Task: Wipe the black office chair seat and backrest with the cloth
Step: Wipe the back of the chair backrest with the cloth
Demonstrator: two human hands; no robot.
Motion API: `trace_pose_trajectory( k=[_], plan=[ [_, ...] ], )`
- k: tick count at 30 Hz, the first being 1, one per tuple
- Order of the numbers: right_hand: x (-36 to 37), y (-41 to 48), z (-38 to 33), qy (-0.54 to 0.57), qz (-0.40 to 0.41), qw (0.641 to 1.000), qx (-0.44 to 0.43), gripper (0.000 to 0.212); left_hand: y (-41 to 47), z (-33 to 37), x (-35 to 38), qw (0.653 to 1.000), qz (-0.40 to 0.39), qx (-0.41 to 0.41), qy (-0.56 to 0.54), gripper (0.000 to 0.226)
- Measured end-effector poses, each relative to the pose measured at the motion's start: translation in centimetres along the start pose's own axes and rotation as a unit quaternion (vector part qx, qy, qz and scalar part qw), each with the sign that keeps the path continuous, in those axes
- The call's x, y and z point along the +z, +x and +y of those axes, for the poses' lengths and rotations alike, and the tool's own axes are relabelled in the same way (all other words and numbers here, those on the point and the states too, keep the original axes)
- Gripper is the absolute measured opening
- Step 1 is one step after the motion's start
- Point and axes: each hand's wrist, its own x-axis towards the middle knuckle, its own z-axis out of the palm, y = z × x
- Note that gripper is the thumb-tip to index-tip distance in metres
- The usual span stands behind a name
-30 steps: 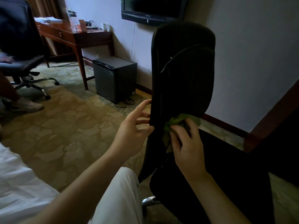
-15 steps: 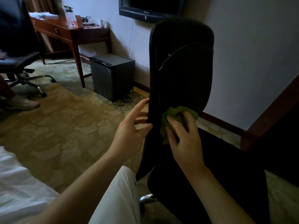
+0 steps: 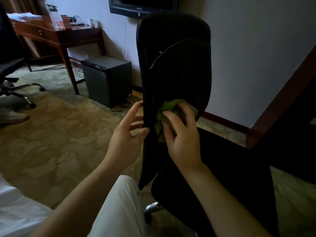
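The black office chair stands right in front of me, its tall backrest (image 3: pixel 177 62) upright and its seat (image 3: pixel 227 171) stretching toward the lower right. My right hand (image 3: pixel 183 139) is closed on a crumpled green cloth (image 3: pixel 168 108) and presses it against the lower part of the backrest. My left hand (image 3: pixel 127 139) rests its fingertips and thumb on the backrest's left edge, steadying it. Part of the cloth is hidden under my fingers.
A small black fridge (image 3: pixel 107 79) sits on the patterned carpet behind the chair, cables beside it. A wooden desk (image 3: pixel 56 33) stands at the back left, a second office chair (image 3: pixel 10 65) at the far left, a wall TV (image 3: pixel 142 6) above. A dark wooden frame (image 3: pixel 280 100) rises on the right.
My right hand has slid the cloth slightly up and to the right on the lower backrest. My left hand keeps its place on the backrest edge.
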Motion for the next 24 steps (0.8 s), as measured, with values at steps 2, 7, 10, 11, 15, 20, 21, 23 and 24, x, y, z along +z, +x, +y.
trace_pose_trajectory(
  k=[2,7,10,11,15,20,21,23,24],
  plan=[
    [0.2,-0.3,0.2,-0.013,-0.013,1.000,-0.007,0.025,0.0,0.1,0.0,1.000,-0.003,-0.004,0.000,0.083],
    [0.3,-3.3,1.4,-0.040,-0.038,0.998,-0.001,0.017,-0.1,0.3,0.1,1.000,0.003,-0.009,0.005,0.080],
    [0.4,-4.6,1.7,-0.043,-0.052,0.998,0.009,0.017,-0.3,0.4,0.3,1.000,0.006,-0.011,0.005,0.078],
    [0.3,-4.6,1.7,-0.033,-0.046,0.998,0.013,0.018,-0.3,0.3,0.4,1.000,0.009,-0.011,0.006,0.078],
    [-0.5,-2.9,0.6,0.016,0.002,1.000,0.015,0.021,-0.4,0.5,0.6,1.000,0.017,-0.014,0.004,0.076],
    [-0.6,-0.3,-0.5,-0.009,0.002,1.000,0.000,0.023,-0.6,0.7,0.7,0.999,0.024,-0.016,0.018,0.077],
    [-0.3,-0.3,-0.4,-0.021,-0.010,1.000,0.003,0.024,-0.6,0.7,0.7,0.999,0.025,-0.017,0.020,0.077],
    [0.1,-0.7,0.0,-0.026,-0.028,0.999,-0.001,0.027,-0.6,0.7,0.7,0.999,0.026,-0.016,0.022,0.078],
    [0.1,-1.0,0.3,-0.023,-0.032,0.999,-0.006,0.029,-0.6,0.7,0.7,0.999,0.026,-0.015,0.023,0.078]
  ],
)
